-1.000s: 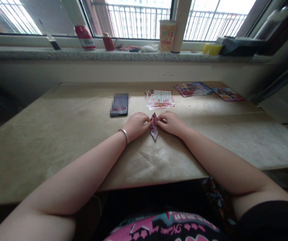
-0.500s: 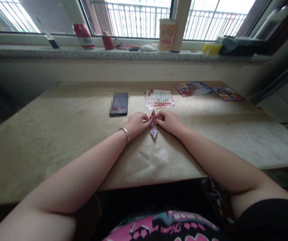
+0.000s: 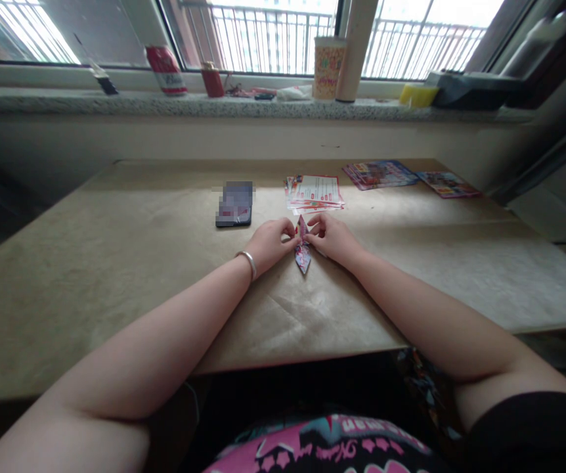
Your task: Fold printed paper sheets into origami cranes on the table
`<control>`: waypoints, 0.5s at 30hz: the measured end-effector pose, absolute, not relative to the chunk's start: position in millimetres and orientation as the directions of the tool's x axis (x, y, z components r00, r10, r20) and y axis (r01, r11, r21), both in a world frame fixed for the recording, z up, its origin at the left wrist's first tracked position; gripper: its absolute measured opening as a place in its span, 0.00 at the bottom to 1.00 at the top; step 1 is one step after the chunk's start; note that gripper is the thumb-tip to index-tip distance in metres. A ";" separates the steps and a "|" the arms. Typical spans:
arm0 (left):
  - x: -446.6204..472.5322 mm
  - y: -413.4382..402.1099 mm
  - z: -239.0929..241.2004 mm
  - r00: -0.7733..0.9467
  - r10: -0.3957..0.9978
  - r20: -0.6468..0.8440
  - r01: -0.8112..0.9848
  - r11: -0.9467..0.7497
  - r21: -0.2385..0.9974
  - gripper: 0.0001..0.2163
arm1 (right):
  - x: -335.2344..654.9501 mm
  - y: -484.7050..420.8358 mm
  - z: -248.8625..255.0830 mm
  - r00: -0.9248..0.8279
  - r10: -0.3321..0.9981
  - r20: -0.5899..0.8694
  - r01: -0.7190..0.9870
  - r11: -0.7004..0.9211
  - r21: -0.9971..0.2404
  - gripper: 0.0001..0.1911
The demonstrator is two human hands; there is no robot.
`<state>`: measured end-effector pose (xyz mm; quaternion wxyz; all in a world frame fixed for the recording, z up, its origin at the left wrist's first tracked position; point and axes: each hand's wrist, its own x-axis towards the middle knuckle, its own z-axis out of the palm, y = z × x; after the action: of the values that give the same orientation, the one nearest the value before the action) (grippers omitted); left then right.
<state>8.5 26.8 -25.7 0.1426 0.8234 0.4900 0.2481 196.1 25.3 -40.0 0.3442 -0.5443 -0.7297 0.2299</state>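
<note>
A small folded paper piece (image 3: 303, 251), narrow and pointed with a red and blue print, lies on the brown paper-covered table (image 3: 115, 263). My left hand (image 3: 270, 242), with a silver bangle at the wrist, pinches its left edge. From the other side my right hand (image 3: 333, 238) pinches its right edge, fingers curled. Both hands rest on the table surface with the paper's upper tip between the fingertips.
A dark phone (image 3: 234, 205) lies just beyond my left hand. A stack of printed paper squares (image 3: 315, 194) sits behind the hands, and two leaflets (image 3: 379, 174) lie at the far right. The window sill (image 3: 214, 105) holds a can, a cup and small items.
Both hands and the folded paper shifted slightly away from me. My fingertips have worked up along the paper's upper tip.
</note>
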 end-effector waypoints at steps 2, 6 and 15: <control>8.2 25.8 -26.2 0.371 0.889 0.269 0.691 -0.458 0.559 0.10 | 197.6 23.7 -36.5 -0.173 0.956 0.238 0.640 0.293 -0.711 0.10; 5.4 26.1 -26.7 0.430 0.865 0.260 0.641 -0.495 0.586 0.12 | 204.2 21.1 -31.3 -0.292 0.930 0.225 0.649 0.365 -0.667 0.10; 2.7 29.1 -27.2 0.541 0.793 0.279 0.677 -0.608 0.416 0.09 | 205.7 15.5 -22.7 -0.554 0.753 0.355 0.726 0.646 -0.235 0.05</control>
<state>2.7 29.1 -27.2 0.1301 0.8680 0.4233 0.2244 205.7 15.5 -22.7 0.2162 -0.4197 -0.8810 0.0304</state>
